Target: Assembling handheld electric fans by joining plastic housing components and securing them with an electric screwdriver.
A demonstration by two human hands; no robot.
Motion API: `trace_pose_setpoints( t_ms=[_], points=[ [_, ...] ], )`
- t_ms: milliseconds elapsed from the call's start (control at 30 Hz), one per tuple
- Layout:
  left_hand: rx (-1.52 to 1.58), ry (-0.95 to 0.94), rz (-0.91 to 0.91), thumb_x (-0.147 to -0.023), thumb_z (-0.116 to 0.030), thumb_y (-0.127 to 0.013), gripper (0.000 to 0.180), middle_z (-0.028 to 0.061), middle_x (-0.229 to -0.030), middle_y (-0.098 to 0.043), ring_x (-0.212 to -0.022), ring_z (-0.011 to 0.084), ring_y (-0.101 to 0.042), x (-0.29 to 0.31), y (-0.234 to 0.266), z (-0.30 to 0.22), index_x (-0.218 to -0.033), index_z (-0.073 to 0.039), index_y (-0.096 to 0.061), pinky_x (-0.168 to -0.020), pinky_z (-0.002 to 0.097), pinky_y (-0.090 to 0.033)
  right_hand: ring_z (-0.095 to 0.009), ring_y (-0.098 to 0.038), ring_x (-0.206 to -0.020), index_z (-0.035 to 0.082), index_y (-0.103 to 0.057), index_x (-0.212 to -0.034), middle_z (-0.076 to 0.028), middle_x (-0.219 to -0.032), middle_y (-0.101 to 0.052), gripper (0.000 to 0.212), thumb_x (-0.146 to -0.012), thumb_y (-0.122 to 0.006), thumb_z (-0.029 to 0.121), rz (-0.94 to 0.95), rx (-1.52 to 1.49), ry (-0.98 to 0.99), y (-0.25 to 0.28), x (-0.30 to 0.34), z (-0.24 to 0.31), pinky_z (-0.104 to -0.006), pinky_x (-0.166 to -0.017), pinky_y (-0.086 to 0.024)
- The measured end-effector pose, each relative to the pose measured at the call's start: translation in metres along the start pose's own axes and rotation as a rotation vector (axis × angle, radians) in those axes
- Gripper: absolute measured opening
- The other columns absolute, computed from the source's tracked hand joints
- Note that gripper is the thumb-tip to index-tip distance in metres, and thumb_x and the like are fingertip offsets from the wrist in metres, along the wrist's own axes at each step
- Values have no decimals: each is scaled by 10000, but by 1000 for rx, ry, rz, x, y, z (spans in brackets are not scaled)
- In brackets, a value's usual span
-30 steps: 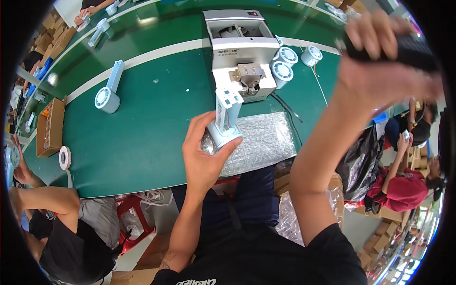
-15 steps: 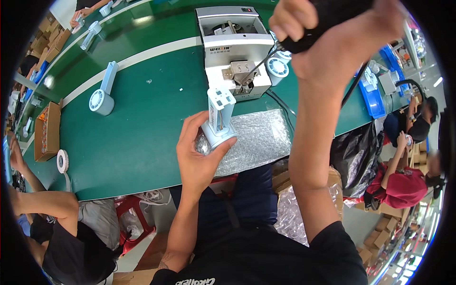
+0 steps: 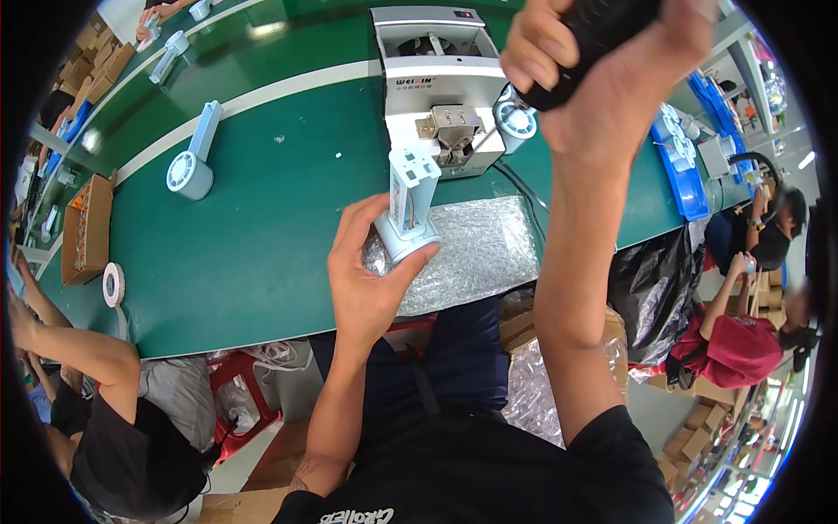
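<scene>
My left hand (image 3: pixel 365 293) is wrapped round the round base of a light blue handheld fan body (image 3: pixel 414 196). The fan body stands upright with its handle pointing up, and a wire shows in the open side of that handle. Up at the right, my right hand (image 3: pixel 598 109) grips a black electric screwdriver (image 3: pixel 602 44), its tip end pointing down and left, apart from the fan body. Bubble wrap (image 3: pixel 484 253) lies on the green table below the fan body. A silver screw-feeding machine (image 3: pixel 449 87) stands just beyond it.
Another light blue fan (image 3: pixel 189 175) lies to the left, and one (image 3: pixel 517 122) sits beside the machine. A box of small parts (image 3: pixel 87 229) and a tape roll (image 3: pixel 113 285) are at far left. Blue trays (image 3: pixel 681 179) stand right. Co-workers sit on both sides.
The screwdriver in my right hand has shifted slightly left, and its tip no longer stretches across the machine's front. My left hand keeps its hold on the fan body.
</scene>
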State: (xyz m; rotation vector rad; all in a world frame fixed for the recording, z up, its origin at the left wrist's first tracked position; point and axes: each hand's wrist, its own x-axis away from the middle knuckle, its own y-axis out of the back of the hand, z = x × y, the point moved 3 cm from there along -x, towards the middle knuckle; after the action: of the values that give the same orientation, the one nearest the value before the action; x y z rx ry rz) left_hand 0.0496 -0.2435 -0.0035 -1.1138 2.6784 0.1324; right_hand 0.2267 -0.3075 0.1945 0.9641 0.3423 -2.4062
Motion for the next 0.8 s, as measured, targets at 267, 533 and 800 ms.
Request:
trace_pose_setpoints(
  t_ms=[267, 533, 800],
  points=[
    [-103, -59, 52, -745, 33, -896, 630, 112, -1299, -609, -1166, 205, -634, -1, 0, -3, -1314, 56, -628, -1036, 346, -501, -128, -407, -342, 71, -431, -734, -38, -468, -435, 921, -861, -313, 976, 76, -801, -46, 0, 26, 21, -282, -330, -414],
    [-30, -35, 20, -741, -49, -909, 597, 139, -1293, -660, -1175, 255, -645, -1, -1, -5, -1288, 0, -675, -1016, 365, -492, -145, -400, -346, 53, -437, -744, -59, -484, -459, 956, -848, -290, 992, 95, -579, -82, -18, 35, 10, -296, -339, -414],
    [-32, -30, 52, -752, -10, -897, 613, 122, -1299, -639, -1167, 218, -637, -1, 1, -2, -1312, 27, -650, -1022, 353, -494, -178, -361, -346, 14, -478, -792, -101, -522, -505, 1015, -827, -290, 1011, 178, -951, 47, -17, 37, -13, -335, -346, -377]
  ],
)
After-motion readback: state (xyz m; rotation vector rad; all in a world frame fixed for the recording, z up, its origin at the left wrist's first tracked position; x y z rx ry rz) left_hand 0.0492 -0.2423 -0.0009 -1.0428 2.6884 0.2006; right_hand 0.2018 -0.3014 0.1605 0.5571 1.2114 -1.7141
